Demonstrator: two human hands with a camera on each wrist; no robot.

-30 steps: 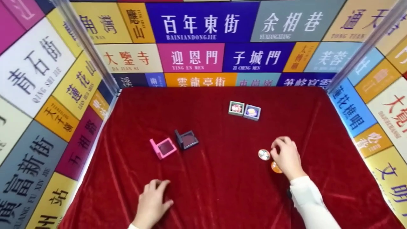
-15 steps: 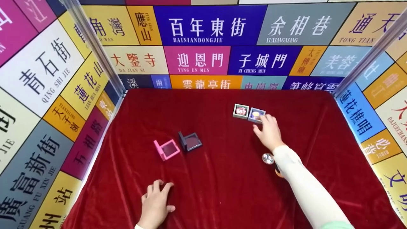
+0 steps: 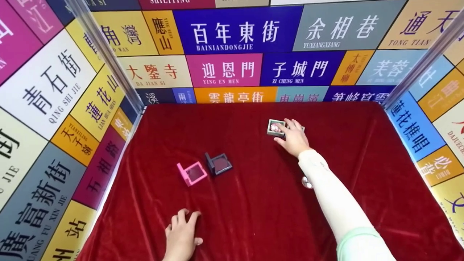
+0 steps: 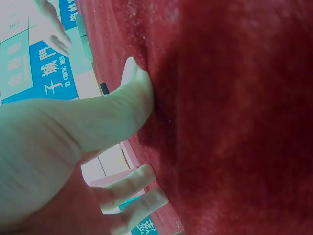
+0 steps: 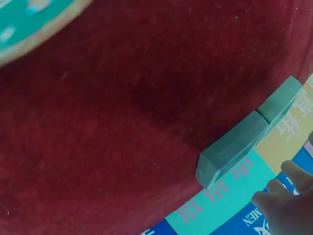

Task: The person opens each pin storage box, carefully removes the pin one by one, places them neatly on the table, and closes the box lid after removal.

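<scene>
Red cloth [image 3: 250, 206], right hand [image 3: 295, 138], square green box [image 3: 274, 134], patterned inside

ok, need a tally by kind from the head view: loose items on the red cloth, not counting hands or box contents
Open hinged cases: 2 (pink case, dark case)
Small square boxes: 2 (pale green box, second box mostly hidden in this view)
Round discs: 1 (patterned disc, partly behind the sleeve)
Total visible: 5
</scene>
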